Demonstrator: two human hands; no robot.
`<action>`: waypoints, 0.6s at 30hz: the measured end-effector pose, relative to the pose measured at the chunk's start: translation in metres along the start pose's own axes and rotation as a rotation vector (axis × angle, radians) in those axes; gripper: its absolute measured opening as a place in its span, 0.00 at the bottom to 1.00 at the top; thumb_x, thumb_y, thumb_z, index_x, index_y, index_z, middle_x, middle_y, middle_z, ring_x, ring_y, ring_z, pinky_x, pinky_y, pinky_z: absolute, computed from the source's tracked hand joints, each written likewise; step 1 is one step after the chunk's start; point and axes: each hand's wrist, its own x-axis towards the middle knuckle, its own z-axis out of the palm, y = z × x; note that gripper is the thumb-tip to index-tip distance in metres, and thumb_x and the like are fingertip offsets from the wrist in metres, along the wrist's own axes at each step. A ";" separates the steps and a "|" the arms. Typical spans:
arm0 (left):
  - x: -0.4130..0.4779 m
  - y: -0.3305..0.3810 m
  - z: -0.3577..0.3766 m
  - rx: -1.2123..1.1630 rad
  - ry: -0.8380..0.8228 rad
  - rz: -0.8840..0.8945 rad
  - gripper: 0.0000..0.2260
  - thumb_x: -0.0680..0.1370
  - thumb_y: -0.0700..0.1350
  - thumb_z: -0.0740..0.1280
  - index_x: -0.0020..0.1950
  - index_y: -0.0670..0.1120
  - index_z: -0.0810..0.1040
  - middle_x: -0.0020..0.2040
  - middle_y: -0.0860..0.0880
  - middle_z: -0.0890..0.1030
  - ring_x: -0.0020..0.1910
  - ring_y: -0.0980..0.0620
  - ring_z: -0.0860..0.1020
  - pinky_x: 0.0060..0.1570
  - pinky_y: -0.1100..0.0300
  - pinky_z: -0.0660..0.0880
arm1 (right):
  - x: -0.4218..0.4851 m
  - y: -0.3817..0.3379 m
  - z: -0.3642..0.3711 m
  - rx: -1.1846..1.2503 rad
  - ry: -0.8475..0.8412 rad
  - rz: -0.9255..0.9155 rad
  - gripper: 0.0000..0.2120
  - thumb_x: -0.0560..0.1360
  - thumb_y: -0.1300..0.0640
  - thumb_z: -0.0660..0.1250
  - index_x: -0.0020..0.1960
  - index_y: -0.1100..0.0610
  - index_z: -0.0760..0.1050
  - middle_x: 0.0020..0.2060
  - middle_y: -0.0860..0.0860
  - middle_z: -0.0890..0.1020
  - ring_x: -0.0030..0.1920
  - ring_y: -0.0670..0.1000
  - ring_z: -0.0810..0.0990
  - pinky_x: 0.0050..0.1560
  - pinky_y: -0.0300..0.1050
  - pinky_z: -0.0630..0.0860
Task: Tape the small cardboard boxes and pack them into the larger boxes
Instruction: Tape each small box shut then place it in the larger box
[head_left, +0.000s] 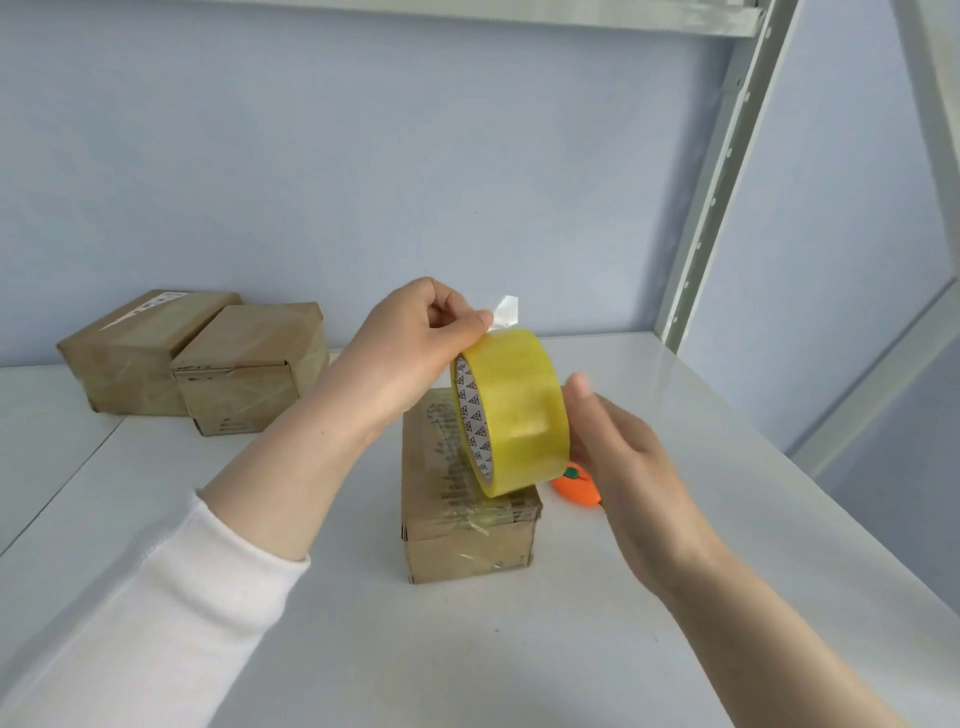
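A yellowish roll of clear tape (511, 410) hangs above a small cardboard box (465, 525) that stands mid-table and carries strips of clear tape. My left hand (415, 345) pinches the loose tape end (505, 312) at the top of the roll. My right hand (623, 457) is at the roll's right side, blurred, fingers straight, and I cannot tell whether it touches the roll. Two more taped small boxes (244, 369) (130, 353) stand side by side at the back left.
An orange carrot-shaped cutter (574, 486) lies on the white table (467, 649) just right of the middle box, partly behind my right hand. A grey metal shelf post (711, 197) rises at the back right. The wall is close behind.
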 end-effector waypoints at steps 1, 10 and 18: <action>0.002 0.000 -0.001 -0.026 -0.019 -0.020 0.05 0.75 0.47 0.68 0.43 0.50 0.73 0.38 0.53 0.78 0.38 0.58 0.76 0.44 0.68 0.70 | -0.003 -0.006 0.006 -0.010 -0.036 -0.003 0.25 0.73 0.37 0.59 0.44 0.59 0.78 0.40 0.56 0.83 0.39 0.44 0.78 0.40 0.32 0.73; 0.016 0.001 -0.005 -0.089 -0.114 0.031 0.05 0.74 0.44 0.70 0.38 0.50 0.79 0.30 0.57 0.80 0.33 0.61 0.78 0.43 0.65 0.77 | -0.003 -0.004 0.014 -0.120 -0.127 -0.064 0.13 0.74 0.44 0.63 0.44 0.52 0.79 0.39 0.45 0.85 0.41 0.41 0.82 0.39 0.28 0.72; 0.036 0.014 -0.024 0.036 0.075 0.246 0.07 0.71 0.46 0.73 0.34 0.53 0.79 0.28 0.60 0.81 0.31 0.66 0.77 0.37 0.74 0.70 | 0.000 -0.022 0.030 -0.031 0.050 -0.125 0.12 0.71 0.45 0.64 0.39 0.54 0.75 0.28 0.48 0.83 0.27 0.40 0.77 0.25 0.26 0.66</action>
